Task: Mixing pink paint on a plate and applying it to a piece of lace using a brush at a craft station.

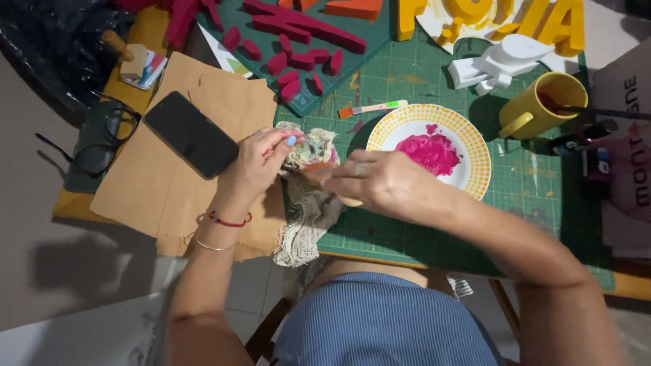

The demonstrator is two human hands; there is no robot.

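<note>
Cloth (308,203), a frayed, paint-stained rag, is bunched between both hands at the front edge of the green cutting mat (434,230), with its loose tail draped off the bench edge. What is wrapped inside the bundle cannot be made out; only a small pale end is seen under the right hand.

At far left, dark eyeglasses (95,146) lie half in shadow, and a black plastic bag is cut off by the frame corner. A sheet of brown paper (169,183) carries a black phone (191,134), screen dark. The left hand (254,166) is seen with its grip pinched on the upper fold of the cloth, thumb and fingertips pressed together. The right hand (383,183) is closed around the bundle from the other side, its fingertips hidden beneath.

Behind the hands, dark red foam pieces (298,57) are scattered on the mat, and a small brush (373,108) lies beside a yellow-rimmed plate (475,146) smeared with pink paint. Yellow letters are cropped at the top edge. A yellow mug (539,105) holds a brush handle. At right, dark paint markers (586,139) and a pale package with printing are partly cut off. Open mat is left only between plate and front edge.
</note>
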